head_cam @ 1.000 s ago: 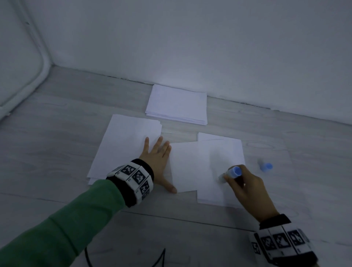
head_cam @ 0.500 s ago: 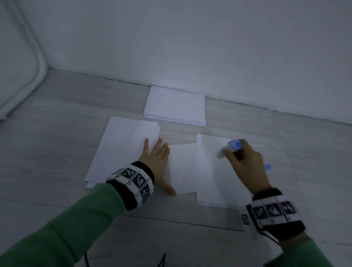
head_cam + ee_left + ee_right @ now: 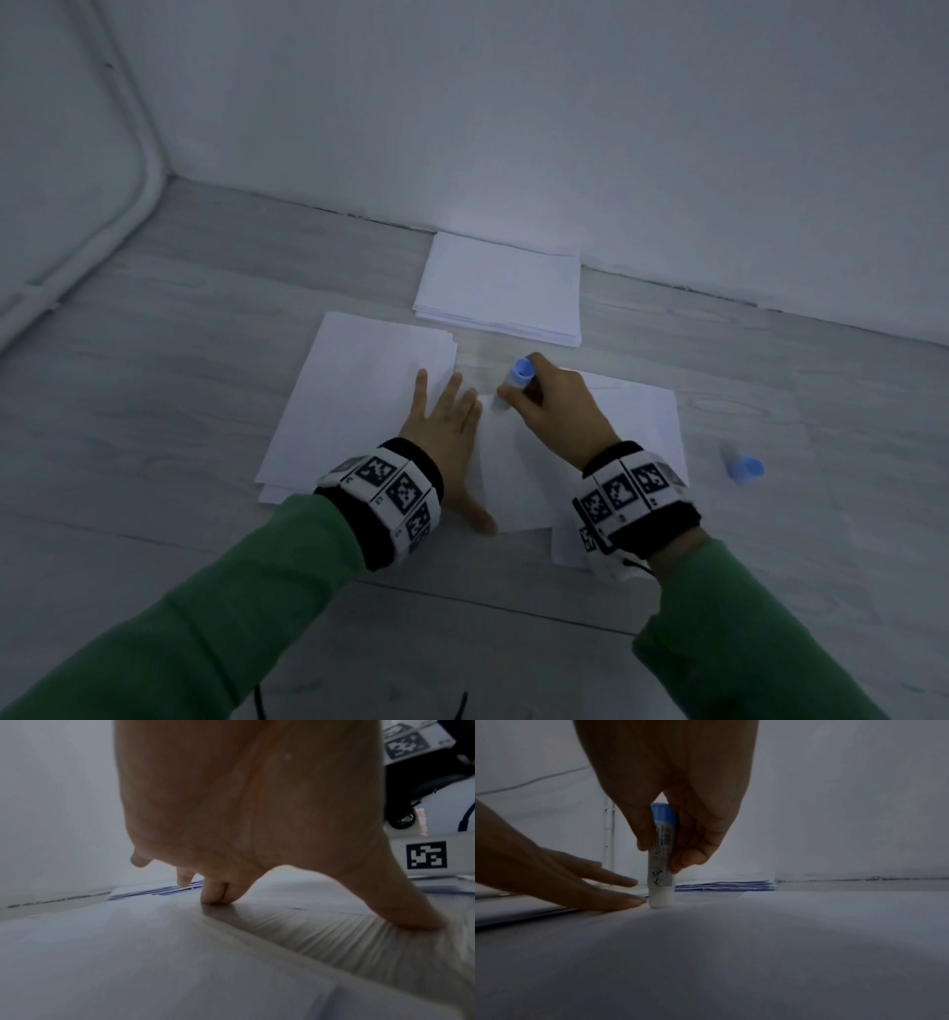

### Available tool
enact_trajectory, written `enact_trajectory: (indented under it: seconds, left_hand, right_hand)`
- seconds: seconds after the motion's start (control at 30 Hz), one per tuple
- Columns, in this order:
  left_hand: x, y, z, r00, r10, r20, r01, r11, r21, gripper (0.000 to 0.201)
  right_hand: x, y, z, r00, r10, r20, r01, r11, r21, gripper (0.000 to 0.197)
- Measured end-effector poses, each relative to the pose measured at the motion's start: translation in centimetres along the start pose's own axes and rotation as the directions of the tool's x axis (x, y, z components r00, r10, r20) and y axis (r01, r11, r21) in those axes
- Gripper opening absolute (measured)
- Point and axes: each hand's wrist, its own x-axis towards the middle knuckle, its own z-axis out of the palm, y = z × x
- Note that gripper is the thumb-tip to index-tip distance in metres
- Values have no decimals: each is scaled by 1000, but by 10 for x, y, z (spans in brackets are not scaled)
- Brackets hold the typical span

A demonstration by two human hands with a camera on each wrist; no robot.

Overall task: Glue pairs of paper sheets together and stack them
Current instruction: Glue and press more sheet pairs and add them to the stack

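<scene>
Underneath, a pale wood-grain tabletop (image 3: pixel 154 411) carries a left paper pile (image 3: pixel 359 390), a neat far stack (image 3: pixel 503 288) against the wall, and the working sheet (image 3: pixel 518 473) overlapping a right pile (image 3: pixel 647 426). Left hand (image 3: pixel 447 437) lies flat, fingers straight, pressing that sheet's left edge. Right hand (image 3: pixel 554 411) pinches an upright glue stick (image 3: pixel 661 858), tip touching the sheet. Its blue cap (image 3: pixel 744 467) lies apart, rightward.

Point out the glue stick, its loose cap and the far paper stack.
glue stick (image 3: pixel 661 862): right wrist view, labelled barrel.
cap (image 3: pixel 745 468): head view, blue body, lying on the floor.
far paper stack (image 3: pixel 500 288): head view, top sheet's middle.
</scene>
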Motion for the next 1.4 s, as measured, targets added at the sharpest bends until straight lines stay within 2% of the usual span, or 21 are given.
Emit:
enact_trajectory:
  seconds: [0.37, 0.63, 0.9, 0.97, 1.03, 1.13, 1.2, 1.27, 1.33, 1.4]
  left_hand:
    - [1, 0, -3, 1000, 12, 4, -12, 999, 33, 142]
    - [1, 0, -4, 1000, 16, 5, -16, 999, 43, 143]
    - [2, -1, -3, 999, 33, -7, -32, 998, 53, 143]
    - [4, -2, -3, 999, 43, -15, -41, 996, 83, 144]
    - [9, -2, -4, 998, 51, -24, -48, 995, 84, 142]
    - [17, -2, -16, 999, 51, -18, -52, 999, -7, 123]
    - [21, 1, -32, 998, 40, -52, -44, 995, -84, 101]
    - [26, 9, -50, 989, 35, -141, -48, 995, -91, 78]
    - [36, 24, -63, 975, 117, -190, -133, 988, -75, 60]
    - [47, 49, -71, 939, 294, -177, -311, 947, -76, 53]
  right_hand:
    - [-9, 43, -36, 987, 128, -95, -133, 990, -44, 16]
    - [-20, 74, -58, 959, 188, -211, -204, 977, -58, 16]
    - [-27, 89, -74, 930, 256, -264, -284, 956, -71, 14]
    - [-30, 90, -80, 917, 250, -311, -286, 955, -75, 14]
    - [-36, 93, -88, 878, 239, -415, -284, 957, -49, 16]
    - [-46, 98, -100, 831, 246, -498, -275, 961, 15, 15]
    - [-51, 100, -106, 828, 272, -490, -273, 959, 71, 12]
    - [-54, 102, -109, 846, 287, -449, -262, 958, 117, 9]
    - [-56, 103, -109, 877, 284, -388, -250, 959, 137, 8]
    - [-55, 103, -105, 911, 255, -323, -231, 967, 111, 9]
